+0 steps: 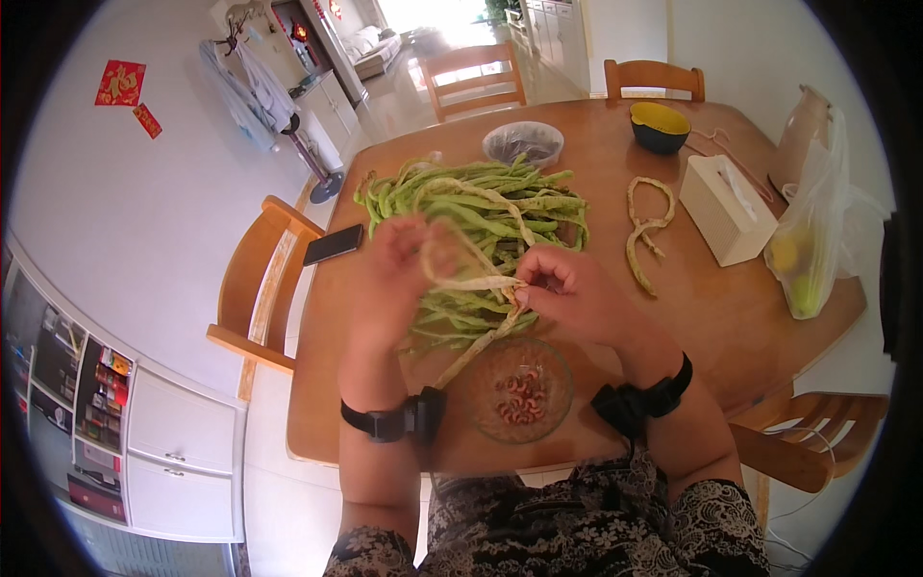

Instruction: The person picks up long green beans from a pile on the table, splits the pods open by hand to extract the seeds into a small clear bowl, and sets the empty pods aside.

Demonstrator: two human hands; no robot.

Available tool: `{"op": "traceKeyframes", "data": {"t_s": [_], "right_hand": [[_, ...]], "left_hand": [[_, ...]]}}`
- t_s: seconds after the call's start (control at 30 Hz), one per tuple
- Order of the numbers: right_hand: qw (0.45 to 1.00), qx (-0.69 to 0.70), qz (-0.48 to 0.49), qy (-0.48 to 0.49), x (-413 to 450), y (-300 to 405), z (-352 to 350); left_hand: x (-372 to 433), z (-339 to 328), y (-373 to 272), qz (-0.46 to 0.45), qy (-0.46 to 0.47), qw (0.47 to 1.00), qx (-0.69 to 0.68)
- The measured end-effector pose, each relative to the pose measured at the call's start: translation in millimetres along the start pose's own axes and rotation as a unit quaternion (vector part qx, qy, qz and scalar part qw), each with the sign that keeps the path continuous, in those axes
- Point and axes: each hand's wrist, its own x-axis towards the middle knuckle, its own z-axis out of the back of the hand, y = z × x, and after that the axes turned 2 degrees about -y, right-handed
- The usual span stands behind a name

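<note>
My right hand point(577, 288) pinches pale, dried long bean pods point(490, 335) between thumb and fingertips. One pod loops up and to the left; another hangs down towards the near side. My left hand point(389, 270) is a motion blur beside that loop, and whether it grips the pod cannot be made out. Under both hands spreads a heap of green long beans point(461, 198). Nearer my body, a clear glass bowl point(555, 418) holds several small reddish-brown beans.
A black phone point(333, 245) lies left of the heap. Behind it stands a white bowl point(551, 137) covered with plastic. To the right are withered pods point(634, 249), a tissue box point(728, 216), a yellow-and-dark bowl point(660, 137) and a plastic bag of fruit point(807, 238). Chairs surround the wooden table point(707, 317).
</note>
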Motion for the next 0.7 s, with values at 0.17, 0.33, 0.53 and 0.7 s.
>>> {"op": "traceKeyframes", "data": {"t_s": [0.17,0.33,0.53,0.7], "right_hand": [[0.999,0.016,-0.028,-0.007,1,10,2],[0.994,0.050,-0.093,-0.009,0,17,1],[0.989,0.105,-0.099,-0.003,3,12,2],[0.985,0.119,-0.119,-0.042,3,9,5]], "left_hand": [[-14,-4,-9,-0.133,0.019,0.917,0.375],[-8,6,-6,-0.215,0.138,0.912,0.322],[-26,-19,-13,-0.248,0.158,0.934,0.203],[-24,-14,-22,-0.308,-0.014,0.904,0.296]]}}
